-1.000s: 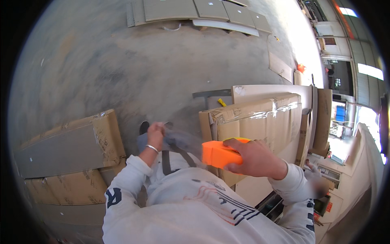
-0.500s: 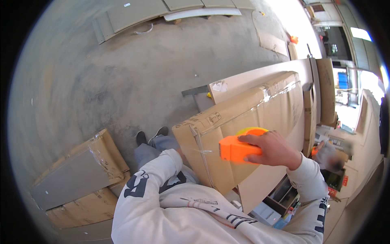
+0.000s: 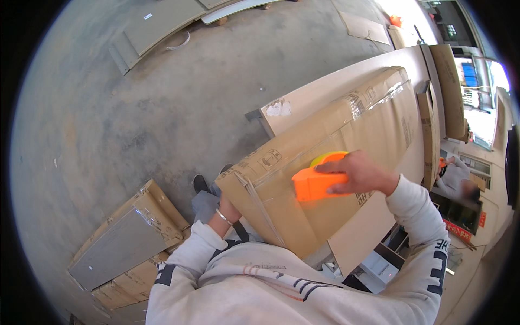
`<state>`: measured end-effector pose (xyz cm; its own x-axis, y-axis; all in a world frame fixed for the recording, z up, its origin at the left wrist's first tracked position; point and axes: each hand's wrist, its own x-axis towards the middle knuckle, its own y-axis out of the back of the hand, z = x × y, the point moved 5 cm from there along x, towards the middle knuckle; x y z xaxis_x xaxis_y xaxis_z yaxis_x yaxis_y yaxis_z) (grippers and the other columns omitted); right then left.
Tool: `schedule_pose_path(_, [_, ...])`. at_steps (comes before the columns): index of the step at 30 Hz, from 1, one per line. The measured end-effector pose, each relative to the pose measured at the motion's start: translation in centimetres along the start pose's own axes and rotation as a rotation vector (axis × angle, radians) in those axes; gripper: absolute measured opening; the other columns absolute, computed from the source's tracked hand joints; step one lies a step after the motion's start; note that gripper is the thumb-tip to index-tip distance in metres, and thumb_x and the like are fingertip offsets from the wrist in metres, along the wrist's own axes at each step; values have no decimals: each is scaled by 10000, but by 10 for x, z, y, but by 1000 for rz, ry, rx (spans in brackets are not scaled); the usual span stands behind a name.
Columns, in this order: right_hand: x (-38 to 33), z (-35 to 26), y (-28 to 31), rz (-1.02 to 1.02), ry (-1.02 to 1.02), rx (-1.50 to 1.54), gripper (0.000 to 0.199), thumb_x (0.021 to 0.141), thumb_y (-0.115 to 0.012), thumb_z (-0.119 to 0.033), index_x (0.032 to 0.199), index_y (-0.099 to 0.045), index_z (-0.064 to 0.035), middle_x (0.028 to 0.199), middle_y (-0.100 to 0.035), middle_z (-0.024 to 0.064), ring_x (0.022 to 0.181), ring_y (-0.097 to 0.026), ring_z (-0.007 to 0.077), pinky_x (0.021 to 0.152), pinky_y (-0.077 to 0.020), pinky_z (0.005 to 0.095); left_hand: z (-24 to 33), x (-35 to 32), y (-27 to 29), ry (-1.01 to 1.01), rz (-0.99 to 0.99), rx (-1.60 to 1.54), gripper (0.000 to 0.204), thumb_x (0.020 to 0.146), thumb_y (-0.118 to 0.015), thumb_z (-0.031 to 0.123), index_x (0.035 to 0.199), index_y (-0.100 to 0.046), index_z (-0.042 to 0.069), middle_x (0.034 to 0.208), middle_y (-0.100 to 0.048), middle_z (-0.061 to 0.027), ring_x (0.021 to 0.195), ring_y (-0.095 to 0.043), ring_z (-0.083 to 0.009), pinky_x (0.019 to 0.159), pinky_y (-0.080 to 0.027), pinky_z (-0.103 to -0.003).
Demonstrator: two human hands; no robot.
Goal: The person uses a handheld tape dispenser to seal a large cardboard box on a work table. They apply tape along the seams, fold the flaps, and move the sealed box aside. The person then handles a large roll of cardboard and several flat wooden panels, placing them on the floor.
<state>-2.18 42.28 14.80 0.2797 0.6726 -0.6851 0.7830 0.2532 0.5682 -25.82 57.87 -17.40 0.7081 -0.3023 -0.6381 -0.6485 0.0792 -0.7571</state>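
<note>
A long brown cardboard carton (image 3: pixel 292 216) lies slantwise in front of me, with clear tape along its upper edge and down its near end. Over its top face my right hand (image 3: pixel 367 172) is closed around an orange tape dispenser (image 3: pixel 314 185) with a yellow roll showing at its back. My left hand (image 3: pixel 229 208), with a bracelet at the wrist, is against the carton's near left end. Its fingers are hidden behind the cardboard.
Pale boards (image 3: pixel 325 97) lie under and beyond the carton. At my lower left is a stack of grey panels and cartons (image 3: pixel 116 244). More panels (image 3: pixel 162 24) lie on the floor at the far left. Another person (image 3: pixel 457 179) is at the right.
My view has shifted, so the carton appears lower left at its near end. My left hand shows more beside the carton's end. The tape dispenser stays in my right hand over the carton.
</note>
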Motion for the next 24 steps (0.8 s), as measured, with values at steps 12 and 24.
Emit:
schedule_pose_path(12, [-28, 38, 16, 66, -431, -382, 441, 802, -700, -336, 1196, -703, -137, 961, -740, 150, 935, -693, 340, 824, -527, 445, -32, -70, -209, -1031, -397, 2601, 670, 928, -549, 357, 1495, -439, 19, 1596, -395, -114, 1528, -249, -242, 1264, -105, -498])
schedule_pose_path(24, [44, -39, -89, 114, -602, -1038, 158, 874, -651, -226, 978, -766, -195, 930, -751, 27, 881, -728, 236, 760, -511, 448, -56, -42, -205, -1151, -368, 2707, 622, 972, -479, 411, 1521, -440, 122, 1630, -340, -88, 1543, -202, -269, 1251, -82, -554])
